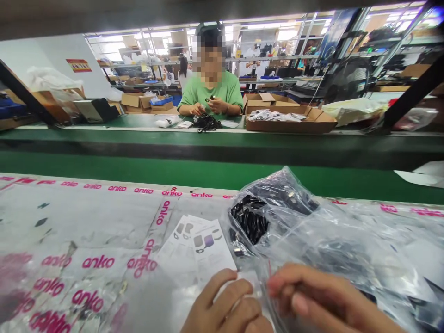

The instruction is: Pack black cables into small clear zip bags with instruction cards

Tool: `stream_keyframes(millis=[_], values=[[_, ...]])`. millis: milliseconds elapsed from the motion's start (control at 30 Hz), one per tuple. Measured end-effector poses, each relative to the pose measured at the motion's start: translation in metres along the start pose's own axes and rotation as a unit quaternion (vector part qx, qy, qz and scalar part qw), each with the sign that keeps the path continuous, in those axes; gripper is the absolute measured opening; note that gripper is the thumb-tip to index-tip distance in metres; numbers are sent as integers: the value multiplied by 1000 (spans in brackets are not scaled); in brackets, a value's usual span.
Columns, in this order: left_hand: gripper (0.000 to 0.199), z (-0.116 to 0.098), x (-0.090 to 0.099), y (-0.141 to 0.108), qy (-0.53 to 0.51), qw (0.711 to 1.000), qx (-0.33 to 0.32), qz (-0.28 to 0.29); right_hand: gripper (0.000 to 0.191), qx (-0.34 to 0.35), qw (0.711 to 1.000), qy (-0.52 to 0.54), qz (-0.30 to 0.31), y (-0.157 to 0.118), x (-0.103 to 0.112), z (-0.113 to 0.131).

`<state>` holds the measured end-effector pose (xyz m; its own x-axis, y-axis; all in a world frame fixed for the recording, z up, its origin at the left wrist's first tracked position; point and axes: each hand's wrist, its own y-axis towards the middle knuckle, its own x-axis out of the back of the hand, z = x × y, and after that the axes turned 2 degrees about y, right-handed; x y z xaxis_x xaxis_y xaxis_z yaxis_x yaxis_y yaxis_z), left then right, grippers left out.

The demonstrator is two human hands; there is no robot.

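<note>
clear bag (312, 231), just beyond both hands (277, 300)

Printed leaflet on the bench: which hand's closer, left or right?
Left. The left hand has its fingertips at the lower right corner of the printed leaflet, about touching it. The right hand sits further right, on the clear plastic bag of black parts.
</note>
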<state>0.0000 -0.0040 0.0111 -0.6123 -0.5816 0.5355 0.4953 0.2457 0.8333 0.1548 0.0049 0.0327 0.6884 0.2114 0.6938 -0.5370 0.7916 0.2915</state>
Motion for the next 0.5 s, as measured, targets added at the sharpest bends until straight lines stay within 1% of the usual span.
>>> stream_keyframes(millis=[67,133,200,233,267,300,333,367,400,433,467,500], values=[[41,-5,-7,-2,-9,1000,-11,-7,27,32,999,-30,17,4,1,-1],[47,-8,-16,-3,-16,999,-19,-46,38,66,996,-55,35,11,3,-2],[50,-7,-20,-2,-20,995,-15,-91,52,106,987,-100,72,24,6,-2],[50,-5,-20,-1,-41,995,-3,-96,55,120,980,-130,92,33,8,-1],[49,-2,-18,0,-80,993,18,-83,55,128,973,-162,106,43,9,-1],[48,1,-16,1,-125,990,43,-49,52,129,966,-194,113,54,10,-2],[48,4,-13,0,-165,984,58,-20,50,126,960,-221,115,65,9,-2],[48,6,-11,-1,-189,980,55,4,54,124,956,-242,113,75,8,-4],[46,8,-10,-3,-192,981,34,18,61,124,952,-257,109,83,6,-5],[41,7,-11,-6,-173,985,0,11,68,125,947,-274,110,89,3,-6],[37,6,-13,-9,-144,989,-39,-12,72,128,941,-291,114,93,0,-7],[37,4,-15,-12,-122,989,-73,-31,71,128,936,-307,112,94,-4,-8]])
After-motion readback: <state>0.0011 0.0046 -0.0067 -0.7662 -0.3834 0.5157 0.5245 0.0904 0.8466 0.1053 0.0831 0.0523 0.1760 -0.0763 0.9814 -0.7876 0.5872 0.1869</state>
